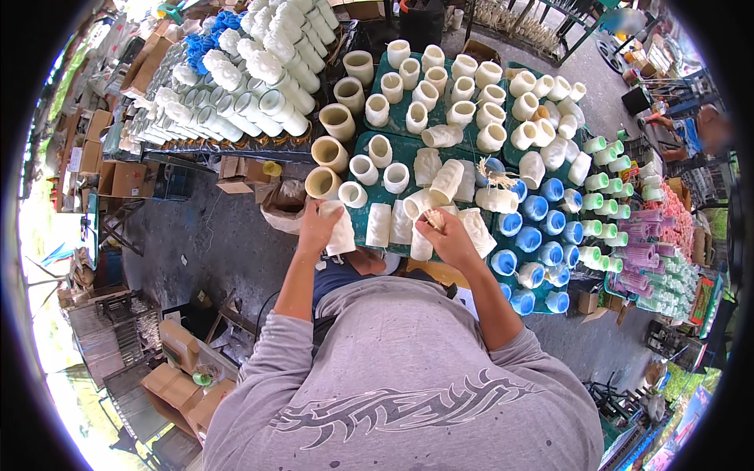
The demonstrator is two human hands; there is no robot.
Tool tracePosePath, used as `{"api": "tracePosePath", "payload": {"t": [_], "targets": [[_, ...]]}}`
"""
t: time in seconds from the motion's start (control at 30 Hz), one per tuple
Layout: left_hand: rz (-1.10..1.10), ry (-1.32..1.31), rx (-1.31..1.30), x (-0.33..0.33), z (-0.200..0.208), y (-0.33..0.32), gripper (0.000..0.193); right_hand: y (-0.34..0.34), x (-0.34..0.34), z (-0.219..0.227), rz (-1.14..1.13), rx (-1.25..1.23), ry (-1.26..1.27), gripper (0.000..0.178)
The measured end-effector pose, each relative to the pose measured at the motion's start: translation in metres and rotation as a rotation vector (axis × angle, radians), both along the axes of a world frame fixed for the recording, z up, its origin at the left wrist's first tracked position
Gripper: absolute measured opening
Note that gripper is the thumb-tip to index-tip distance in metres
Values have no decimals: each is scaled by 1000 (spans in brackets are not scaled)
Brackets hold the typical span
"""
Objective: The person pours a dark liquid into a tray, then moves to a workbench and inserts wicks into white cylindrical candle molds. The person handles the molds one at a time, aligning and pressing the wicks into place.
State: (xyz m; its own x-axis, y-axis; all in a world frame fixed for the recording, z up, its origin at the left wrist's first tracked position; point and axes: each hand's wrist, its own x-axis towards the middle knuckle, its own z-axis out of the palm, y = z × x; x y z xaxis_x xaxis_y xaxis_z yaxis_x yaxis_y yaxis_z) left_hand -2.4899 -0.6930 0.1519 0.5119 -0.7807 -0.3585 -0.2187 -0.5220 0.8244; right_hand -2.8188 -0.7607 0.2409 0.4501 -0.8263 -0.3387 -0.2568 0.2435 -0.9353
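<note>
A person in a grey long-sleeved shirt [408, 334] works at the near edge of a green table [402, 144] crowded with hollow, cream-coloured cylinders, the left hand [317, 226] pinching the top of a white, relief-patterned cylinder [342, 234] between thumb and fingers at the table's near left corner. The right hand [451, 240], to the right, presses thumb and fingertips together on a small, pale bundle of thin strands [433, 220], just beside a cream, textured cylinder [447, 181] that lies tilted among others. A larger bundle of pale strands [498, 176] rests farther right. Along the table's left side runs a row of thick-walled, tan hollow cylinders [330, 151], with a brown sack [283, 218] below. On the right stand blue-and-white cylinders [535, 207], then pale green cylinders [601, 201] and, beyond them, purple ribbed pieces [640, 255]. At far left, rows of white cylinders [283, 110] rise beside bright blue, ruffled pieces [206, 47], while open brown cardboard boxes [173, 386] sit at near left and another person [682, 135] appears at far right
</note>
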Motion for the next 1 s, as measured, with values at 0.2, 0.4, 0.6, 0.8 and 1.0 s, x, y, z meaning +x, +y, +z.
{"api": "tracePosePath", "payload": {"t": [0.2, 0.4, 0.6, 0.8, 1.0], "targets": [[80, -233, 224, -18, -72, 8, 83, 0, -22, -4, -71, 55, 38, 20], [-77, -432, 285, -44, -111, -17, 76, 10, -33, -32, -170, -53, 110, 52], [-21, -571, 225, -47, -128, -4, 86, 17, -40, -18, -285, -158, 57, 31], [43, -542, 238, -54, -101, -14, 97, 19, -50, -4, -278, -216, 118, 29], [-219, -934, -73, -65, -47, -41, 97, 24, -54, -4, -295, -233, 129, 33]]}}
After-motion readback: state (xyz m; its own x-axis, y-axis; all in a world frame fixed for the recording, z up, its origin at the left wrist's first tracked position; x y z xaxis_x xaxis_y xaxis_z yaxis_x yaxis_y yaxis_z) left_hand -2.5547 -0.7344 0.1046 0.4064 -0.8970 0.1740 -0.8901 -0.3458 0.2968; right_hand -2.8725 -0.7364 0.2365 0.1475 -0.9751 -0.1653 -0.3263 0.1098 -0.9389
